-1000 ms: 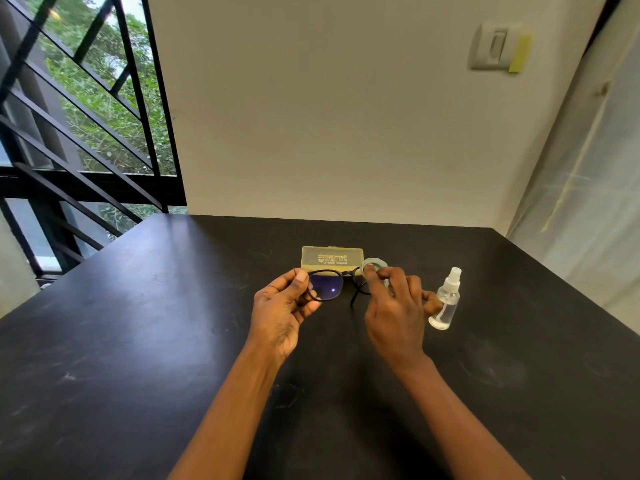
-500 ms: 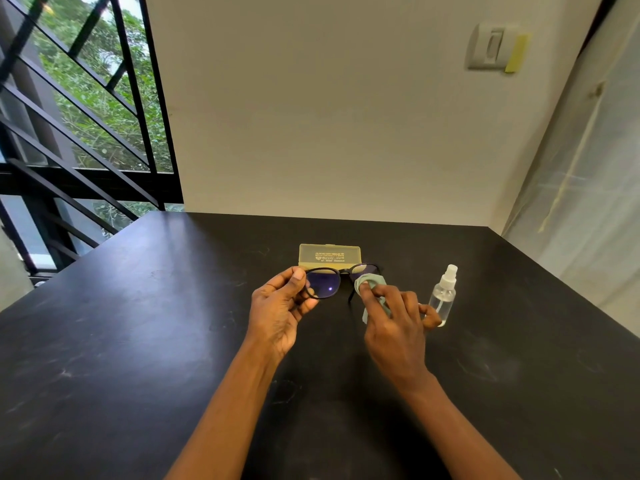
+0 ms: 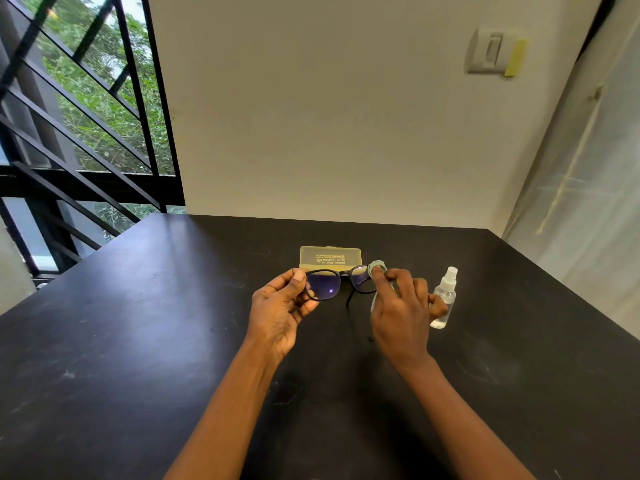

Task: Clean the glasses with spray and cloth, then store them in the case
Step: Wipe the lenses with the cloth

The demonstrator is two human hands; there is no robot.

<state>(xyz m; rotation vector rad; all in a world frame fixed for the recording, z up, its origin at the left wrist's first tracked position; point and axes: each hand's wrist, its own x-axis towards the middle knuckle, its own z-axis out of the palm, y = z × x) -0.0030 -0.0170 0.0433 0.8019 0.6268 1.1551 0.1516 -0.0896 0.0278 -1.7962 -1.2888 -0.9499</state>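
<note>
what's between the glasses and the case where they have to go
Nothing visible. The black-framed glasses are held just in front of the closed yellow plastic case; its shut lid needs opening. The clear spray bottle stands off to the right.

A black table (image 3: pixel 145 341), its matte top scuffed with pale marks, stands against a cream wall. On it lies a closed yellowish translucent case (image 3: pixel 330 256), printed lid up, toward the far edge. Right of the case and nearer the camera, a small clear spray bottle (image 3: pixel 444 299) stands upright.
</note>
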